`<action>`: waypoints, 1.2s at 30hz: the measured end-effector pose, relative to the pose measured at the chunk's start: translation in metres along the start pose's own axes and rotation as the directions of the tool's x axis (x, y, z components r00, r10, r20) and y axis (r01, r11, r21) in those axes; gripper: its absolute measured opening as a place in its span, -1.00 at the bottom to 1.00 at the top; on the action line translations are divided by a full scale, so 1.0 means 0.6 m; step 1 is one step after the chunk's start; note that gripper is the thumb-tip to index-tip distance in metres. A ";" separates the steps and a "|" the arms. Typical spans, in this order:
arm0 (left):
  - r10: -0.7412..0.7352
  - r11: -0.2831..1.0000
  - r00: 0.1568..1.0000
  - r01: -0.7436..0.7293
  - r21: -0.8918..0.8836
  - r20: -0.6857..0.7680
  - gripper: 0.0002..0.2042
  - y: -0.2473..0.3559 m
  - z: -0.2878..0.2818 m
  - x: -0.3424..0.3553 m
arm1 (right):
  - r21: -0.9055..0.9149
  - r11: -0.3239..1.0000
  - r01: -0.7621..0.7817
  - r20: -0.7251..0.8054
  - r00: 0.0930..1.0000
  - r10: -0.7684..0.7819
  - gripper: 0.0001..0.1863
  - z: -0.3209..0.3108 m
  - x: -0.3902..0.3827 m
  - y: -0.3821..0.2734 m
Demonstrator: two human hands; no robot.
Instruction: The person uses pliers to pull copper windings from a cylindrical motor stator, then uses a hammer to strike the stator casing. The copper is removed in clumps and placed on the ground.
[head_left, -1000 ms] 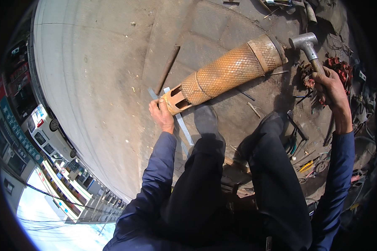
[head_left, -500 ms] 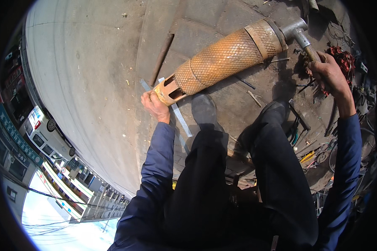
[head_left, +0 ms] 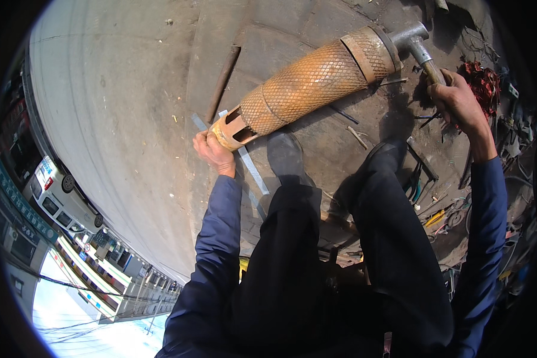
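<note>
A long rusty orange cylinder (head_left: 313, 83) wrapped in metal mesh lies on the ground in front of my feet. My left hand (head_left: 213, 152) grips its slotted near end at the left. In my right hand (head_left: 458, 102) is the wooden handle of a hammer (head_left: 416, 43), whose grey steel head touches the cylinder's far capped end at the upper right. A flat pale metal strip (head_left: 253, 170) lies under the cylinder's near end, beside my left shoe (head_left: 286, 156).
A rusty rod (head_left: 224, 80) lies on the ground left of the cylinder. Red scrap (head_left: 483, 83) and loose tools (head_left: 438, 215) clutter the ground at the right. A street with a white car (head_left: 59, 194) and buildings curves along the left rim.
My right hand has swung the hammer down and inward until its head meets the cylinder's capped end. My left hand has stayed on the slotted end.
</note>
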State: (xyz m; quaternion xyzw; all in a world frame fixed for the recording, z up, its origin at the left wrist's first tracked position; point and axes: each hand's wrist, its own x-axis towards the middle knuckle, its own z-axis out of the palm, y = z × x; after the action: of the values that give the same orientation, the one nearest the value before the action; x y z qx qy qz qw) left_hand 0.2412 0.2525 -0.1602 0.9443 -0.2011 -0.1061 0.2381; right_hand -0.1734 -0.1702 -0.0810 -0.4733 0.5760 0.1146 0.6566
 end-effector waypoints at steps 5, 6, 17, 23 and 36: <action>0.047 0.994 0.998 -0.043 0.101 -0.040 -0.72 -0.010 0.005 -0.002 | 0.093 0.993 -0.073 -0.040 0.996 0.077 -0.88 0.037 -0.014 0.000; 0.028 0.994 0.999 -0.026 0.108 -0.022 -0.71 -0.012 0.005 0.001 | 0.076 0.996 -0.050 0.129 0.991 0.040 -0.88 0.048 -0.019 0.002; 0.035 0.998 0.999 -0.035 0.054 0.006 -0.65 -0.023 -0.001 0.001 | 0.108 0.994 0.005 -0.111 0.994 0.007 -0.87 0.017 -0.028 -0.018; 0.060 0.997 0.998 -0.060 0.039 0.017 -0.64 -0.039 0.000 0.014 | 0.038 0.997 -0.073 0.028 0.997 0.072 -0.86 0.057 -0.027 -0.023; -0.054 0.998 0.997 0.056 -0.034 0.054 -0.60 -0.047 -0.011 0.020 | 0.198 0.966 -0.165 -0.056 0.982 0.180 -0.77 0.091 -0.124 0.068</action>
State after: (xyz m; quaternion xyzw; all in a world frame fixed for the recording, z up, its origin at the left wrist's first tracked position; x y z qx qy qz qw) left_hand 0.2630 0.2726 -0.1698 0.9419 -0.1794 -0.1412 0.2464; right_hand -0.1897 -0.0784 -0.0424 -0.3596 0.6472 0.0977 0.6651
